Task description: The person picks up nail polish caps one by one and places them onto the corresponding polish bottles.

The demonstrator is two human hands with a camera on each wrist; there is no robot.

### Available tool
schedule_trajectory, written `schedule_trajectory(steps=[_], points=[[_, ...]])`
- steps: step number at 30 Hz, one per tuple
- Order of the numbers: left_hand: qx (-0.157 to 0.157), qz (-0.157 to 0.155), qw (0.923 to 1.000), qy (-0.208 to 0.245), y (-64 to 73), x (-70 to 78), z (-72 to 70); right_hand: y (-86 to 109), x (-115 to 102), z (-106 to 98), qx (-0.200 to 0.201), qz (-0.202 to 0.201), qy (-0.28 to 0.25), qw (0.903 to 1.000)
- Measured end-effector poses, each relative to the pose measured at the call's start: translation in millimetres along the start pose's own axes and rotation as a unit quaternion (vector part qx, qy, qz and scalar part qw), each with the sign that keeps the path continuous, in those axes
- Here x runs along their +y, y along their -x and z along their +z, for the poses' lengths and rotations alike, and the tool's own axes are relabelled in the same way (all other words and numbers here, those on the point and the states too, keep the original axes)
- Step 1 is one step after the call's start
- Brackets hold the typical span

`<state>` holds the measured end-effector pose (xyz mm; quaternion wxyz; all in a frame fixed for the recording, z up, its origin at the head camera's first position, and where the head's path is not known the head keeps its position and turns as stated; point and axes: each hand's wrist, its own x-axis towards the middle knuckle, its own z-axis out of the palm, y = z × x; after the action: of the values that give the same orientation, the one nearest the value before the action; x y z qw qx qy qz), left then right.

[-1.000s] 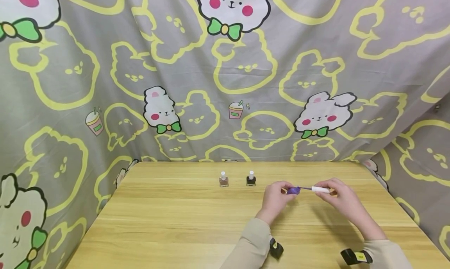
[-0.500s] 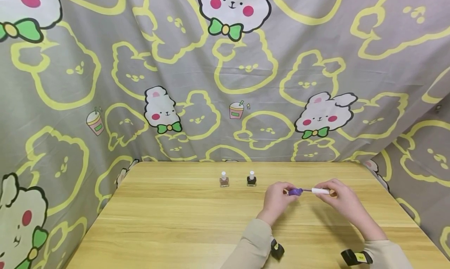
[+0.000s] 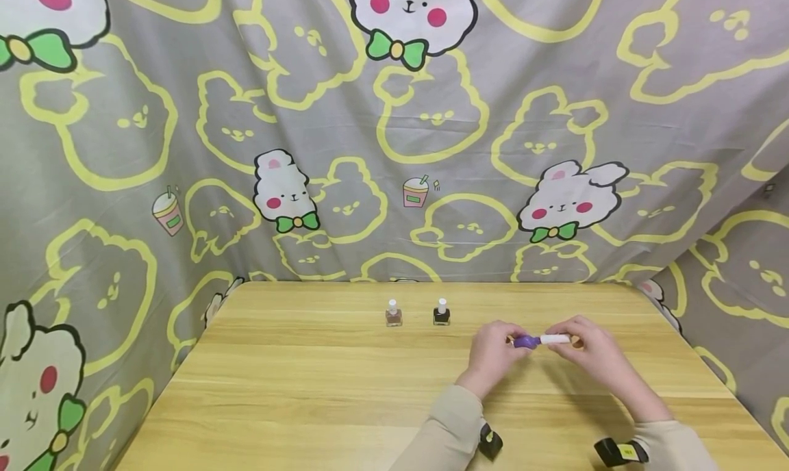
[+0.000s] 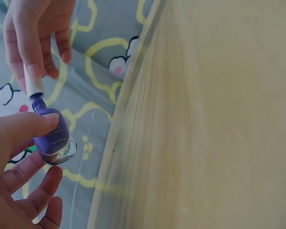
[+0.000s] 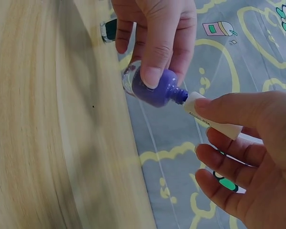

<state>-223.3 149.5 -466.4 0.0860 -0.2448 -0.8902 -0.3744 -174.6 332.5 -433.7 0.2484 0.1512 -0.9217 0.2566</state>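
My left hand [image 3: 493, 354] pinches a purple nail polish bottle [image 4: 53, 136] between thumb and fingers, tilted on its side with the neck toward the right hand. Thumb and fingers of my right hand [image 3: 592, 348] grip the white cap [image 5: 212, 117]. The cap's open end sits right at the bottle's threaded neck, in line with it, and some purple thread still shows in both wrist views. The brush is hidden inside. Both hands are above the right part of the table.
Toward the back of the wooden table [image 3: 296, 382] stand two more nail polish bottles with white caps, a brownish bottle [image 3: 393, 317] and a black bottle [image 3: 441, 315]. A grey patterned curtain [image 3: 345, 115] hangs behind the table and at its sides.
The cap and bottle have come together; the brush stem that showed between them has gone into the bottle. The left hand moved slightly right, the right hand slightly left.
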Motion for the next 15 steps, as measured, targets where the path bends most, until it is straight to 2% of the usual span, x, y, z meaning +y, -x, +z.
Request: schedule_trajectory(steps=[4,7,15], points=[[0.000,0.011,0.9999,0.000,1.5,2.8,0.6,0.4,-1.2,1.5,-0.008,-0.004,-0.003,1.0000],[-0.007,0.005,1.0000,0.000,2.6,5.0,0.2,0.3,-1.0,2.2,-0.013,-0.007,-0.007,0.9999],[-0.006,0.014,0.9999,-0.006,2.1,3.0,2.1,0.7,-0.6,1.4,-0.026,-0.001,-0.007,0.9996]])
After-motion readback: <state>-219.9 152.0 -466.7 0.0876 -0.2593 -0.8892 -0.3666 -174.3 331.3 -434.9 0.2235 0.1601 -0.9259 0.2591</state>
